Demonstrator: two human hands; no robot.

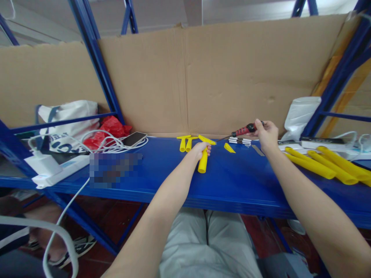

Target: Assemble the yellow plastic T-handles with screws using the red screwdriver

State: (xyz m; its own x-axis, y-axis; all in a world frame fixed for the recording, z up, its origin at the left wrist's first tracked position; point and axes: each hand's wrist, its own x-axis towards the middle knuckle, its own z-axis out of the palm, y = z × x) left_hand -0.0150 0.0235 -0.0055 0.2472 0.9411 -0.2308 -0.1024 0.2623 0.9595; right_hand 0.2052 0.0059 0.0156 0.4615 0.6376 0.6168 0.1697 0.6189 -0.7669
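My left hand (202, 148) is wrapped around the tube of a yellow T-shaped plastic tool (203, 165), whose crosspiece tilts down to the right above my fingers. My right hand (265, 134) grips the rear of a red and black screwdriver (242, 130). Its thin dark shaft points left, with the tip at or close to the right end of the crosspiece; whether they touch I cannot tell. Just right of my left hand lies a small yellow wedge-shaped piece (230, 148). Two similar yellow T-shaped tools (186, 143) lie behind to the left.
Yellow tubes (333, 166) lie at the right. Black-and-white sticks (240, 141) and a flat grey strip (257, 150) rest on the blue table (162, 166) near my right hand. At left are a phone (135, 139), white cables and a power strip (62, 170). Cardboard (226, 77) stands behind.
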